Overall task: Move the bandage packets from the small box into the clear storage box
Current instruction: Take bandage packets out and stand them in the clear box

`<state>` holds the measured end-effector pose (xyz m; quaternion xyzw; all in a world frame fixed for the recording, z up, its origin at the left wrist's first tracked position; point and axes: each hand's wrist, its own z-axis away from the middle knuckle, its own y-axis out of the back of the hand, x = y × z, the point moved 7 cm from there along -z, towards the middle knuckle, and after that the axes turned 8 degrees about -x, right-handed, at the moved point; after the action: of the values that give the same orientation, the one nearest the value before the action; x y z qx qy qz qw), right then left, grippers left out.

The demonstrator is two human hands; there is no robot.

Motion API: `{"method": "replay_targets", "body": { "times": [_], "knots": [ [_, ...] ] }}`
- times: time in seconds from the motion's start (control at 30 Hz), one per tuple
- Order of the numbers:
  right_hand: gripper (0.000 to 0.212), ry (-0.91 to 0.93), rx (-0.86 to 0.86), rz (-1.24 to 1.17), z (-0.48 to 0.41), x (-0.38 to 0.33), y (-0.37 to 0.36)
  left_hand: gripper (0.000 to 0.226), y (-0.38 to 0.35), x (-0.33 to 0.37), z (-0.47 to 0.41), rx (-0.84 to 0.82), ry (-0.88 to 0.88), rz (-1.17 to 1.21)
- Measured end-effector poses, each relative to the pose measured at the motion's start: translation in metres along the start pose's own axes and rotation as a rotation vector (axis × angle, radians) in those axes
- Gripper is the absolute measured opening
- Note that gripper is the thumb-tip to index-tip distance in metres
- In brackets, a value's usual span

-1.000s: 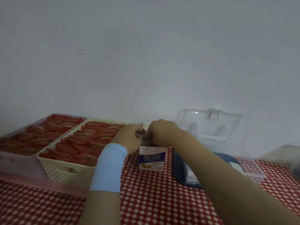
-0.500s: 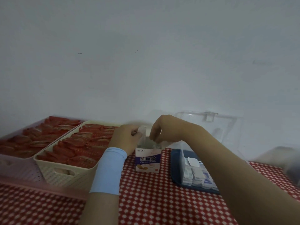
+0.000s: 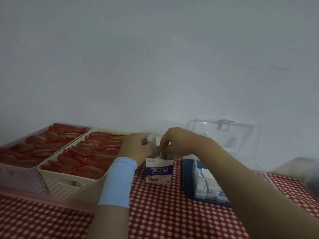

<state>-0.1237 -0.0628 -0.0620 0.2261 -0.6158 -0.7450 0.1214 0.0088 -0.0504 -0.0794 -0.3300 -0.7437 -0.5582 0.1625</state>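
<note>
Left grip (image 3: 136, 149) pinches the flap of the small white-and-purple cardboard box (image 3: 159, 171); right grip (image 3: 179, 144) pinches the thin white paper bandage packets (image 3: 165, 155) inside. They look light, floppy and likely slippery, best taken by their top edges.

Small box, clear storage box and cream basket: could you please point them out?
small box (image 3: 159, 171): head view, printed front face.
clear storage box (image 3: 241, 135): head view, open lid.
cream basket (image 3: 86, 188): head view, perforated front wall.

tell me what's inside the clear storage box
In the clear storage box, white and blue bandage packets sit packed at the left side. The right forearm covers the rest, so more cannot be seen.
</note>
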Motion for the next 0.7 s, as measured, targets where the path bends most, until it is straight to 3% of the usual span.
{"method": "replay_targets", "body": {
  "times": [0.27,0.37,0.53,0.7],
  "knots": [
    [0.016,0.069,0.330,-0.205,0.013,0.008,0.017,0.024,-0.004,-0.005,-0.004,0.012,0.039,0.051],
    [0.016,0.084,0.440,-0.319,0.020,0.013,0.025,0.012,-0.004,-0.008,-0.005,0.016,0.046,0.210],
    [0.014,0.145,0.499,-0.311,0.019,0.002,0.027,0.036,-0.003,0.002,-0.002,-0.021,0.041,0.411],
    [0.011,0.153,0.494,-0.429,0.013,0.000,0.020,0.003,-0.007,0.001,0.001,-0.075,0.055,0.450]
  ]
}}
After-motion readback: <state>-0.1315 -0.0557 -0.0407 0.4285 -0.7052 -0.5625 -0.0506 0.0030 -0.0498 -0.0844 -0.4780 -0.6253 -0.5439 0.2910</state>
